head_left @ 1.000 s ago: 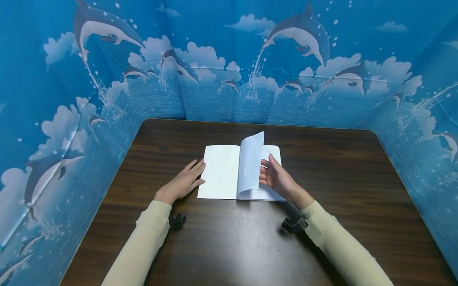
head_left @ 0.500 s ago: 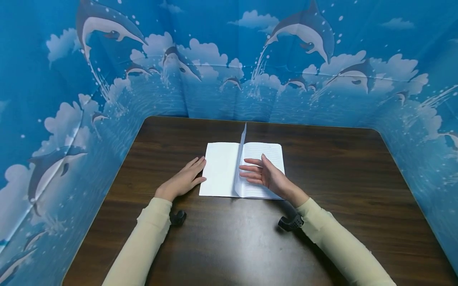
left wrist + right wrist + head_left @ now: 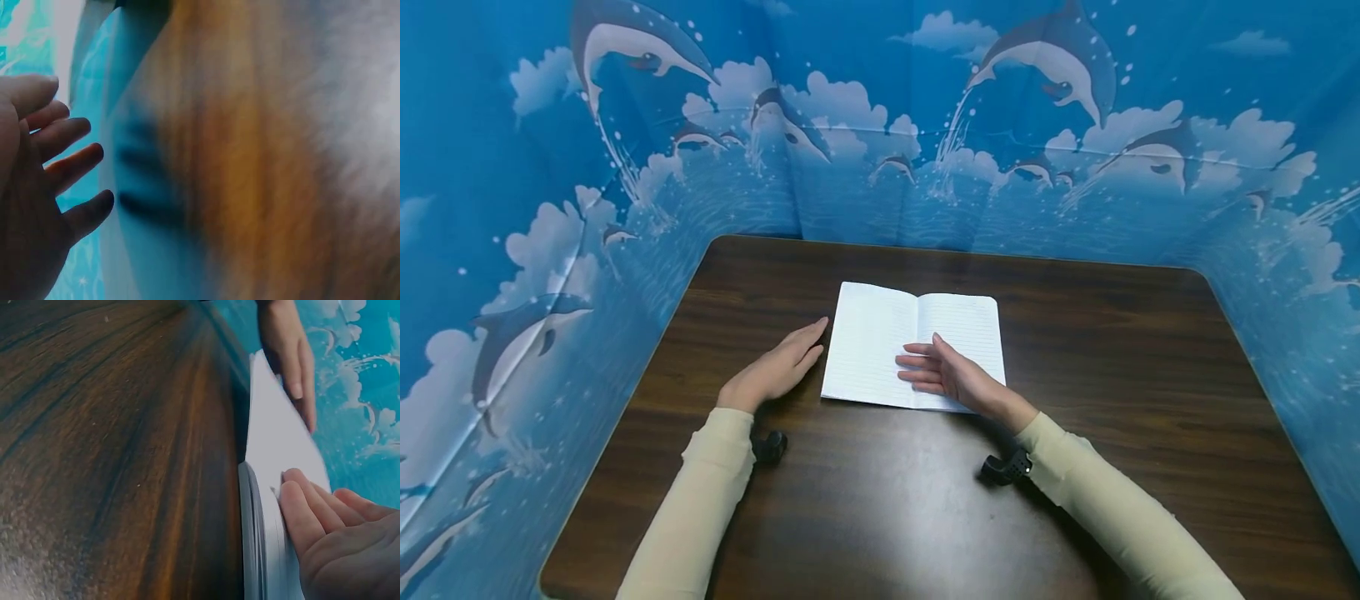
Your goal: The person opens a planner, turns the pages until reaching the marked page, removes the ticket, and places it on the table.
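"Surrounding everything, what was the largest thing?"

"A blue backdrop, printed with dolphins and clouds. It rose behind the table and along both sides."

"And the table itself?"

"Dark brown and wood-grained, with rounded far corners and a patch of glare toward the person."

"What reached in over it?"

"Two pale yellow arms: the left sleeve and the right sleeve, both slanting in from the near side."

"Where was the notebook?"

"It lay open on the table, between the two hands and toward the far edge. Its fold ran away from the person, and ruled lines showed on both pages."

"The hands?"

"The left hand was just beside the notebook's left edge, a narrow strip of table showing between. The right hand was over the near part of the notebook, across the fold."

"Anything smaller?"

"A black left band and right band, one at each wrist."

"And the fingers?"

"Released on both hands. The left ones stretched away from the person; the left wrist view showed them spread, with blurred table beyond. The right ones pointed loosely toward the left page, thumb uppermost."

"Was the right hand touching the paper?"

"I couldn't tell; in the right wrist view its fingertips overlapped the page."
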